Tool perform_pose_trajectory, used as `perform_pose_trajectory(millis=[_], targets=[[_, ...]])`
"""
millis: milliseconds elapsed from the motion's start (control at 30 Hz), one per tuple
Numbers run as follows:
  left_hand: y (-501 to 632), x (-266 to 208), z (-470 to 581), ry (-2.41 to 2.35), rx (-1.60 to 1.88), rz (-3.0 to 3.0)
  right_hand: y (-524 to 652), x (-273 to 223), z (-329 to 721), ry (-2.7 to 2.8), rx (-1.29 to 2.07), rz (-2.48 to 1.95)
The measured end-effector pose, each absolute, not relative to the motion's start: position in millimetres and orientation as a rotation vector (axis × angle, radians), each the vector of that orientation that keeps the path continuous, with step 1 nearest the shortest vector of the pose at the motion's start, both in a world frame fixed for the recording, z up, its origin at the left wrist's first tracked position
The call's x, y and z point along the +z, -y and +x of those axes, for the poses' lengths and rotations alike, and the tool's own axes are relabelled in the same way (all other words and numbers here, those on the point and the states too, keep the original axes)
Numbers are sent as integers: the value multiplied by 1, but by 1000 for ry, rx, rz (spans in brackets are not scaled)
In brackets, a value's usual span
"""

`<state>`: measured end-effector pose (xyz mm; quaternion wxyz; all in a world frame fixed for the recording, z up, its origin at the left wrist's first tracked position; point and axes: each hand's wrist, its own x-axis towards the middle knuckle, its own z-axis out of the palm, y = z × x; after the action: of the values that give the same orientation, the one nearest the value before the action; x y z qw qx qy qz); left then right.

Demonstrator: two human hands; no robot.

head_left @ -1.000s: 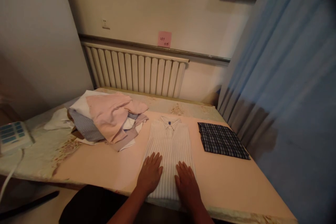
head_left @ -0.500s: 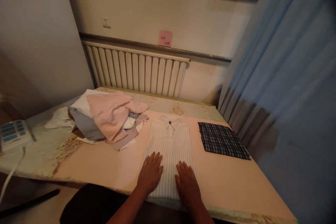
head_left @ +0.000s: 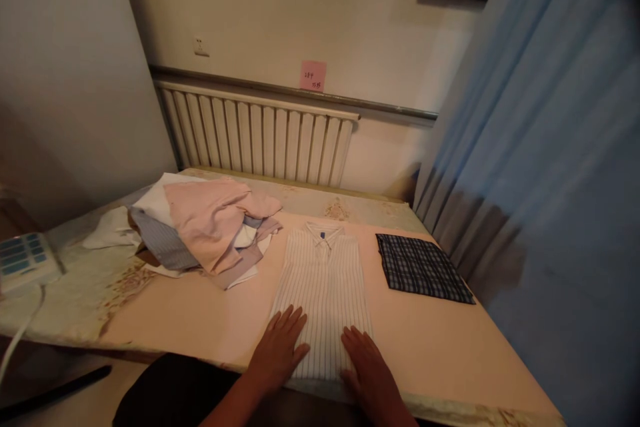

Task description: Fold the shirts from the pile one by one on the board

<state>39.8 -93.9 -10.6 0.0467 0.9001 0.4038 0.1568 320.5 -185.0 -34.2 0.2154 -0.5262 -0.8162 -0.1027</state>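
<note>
A white shirt (head_left: pixel 323 287) with dark stripes lies front up on the table, its sides folded in and its collar pointing toward the wall. My left hand (head_left: pixel 280 347) rests flat on the shirt's lower left edge, fingers stretched out. On the lower right edge lies my right hand (head_left: pixel 367 363), fingers also extended and the palm down. Neither hand grips the fabric. The shirt's bottom end reaches close to the table's front edge between my wrists.
A folded dark plaid garment (head_left: pixel 423 268) lies to the right. Left of the shirt is a loose heap of clothes (head_left: pixel 205 217). A power strip (head_left: pixel 27 260) with a white cable sits far left. A blue curtain (head_left: pixel 540 180) borders the right side; a radiator (head_left: pixel 260 137) stands behind.
Both hands have slid toward the table's front edge along the shirt and moved slightly farther apart. The shirt has stayed in place.
</note>
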Motion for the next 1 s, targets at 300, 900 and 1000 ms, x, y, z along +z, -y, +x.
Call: perform_pose_trajectory(millis=[300,900,1000], targets=[[120,-14,4,-966,547,2878,217,-40,345,2202,-294,-1451],[117,-26,-14,-864,780,3036,198,-31,377,2269,-191,-1428],[115,-25,-17,-853,733,3021,187,-21,378,2283,-223,-1388]])
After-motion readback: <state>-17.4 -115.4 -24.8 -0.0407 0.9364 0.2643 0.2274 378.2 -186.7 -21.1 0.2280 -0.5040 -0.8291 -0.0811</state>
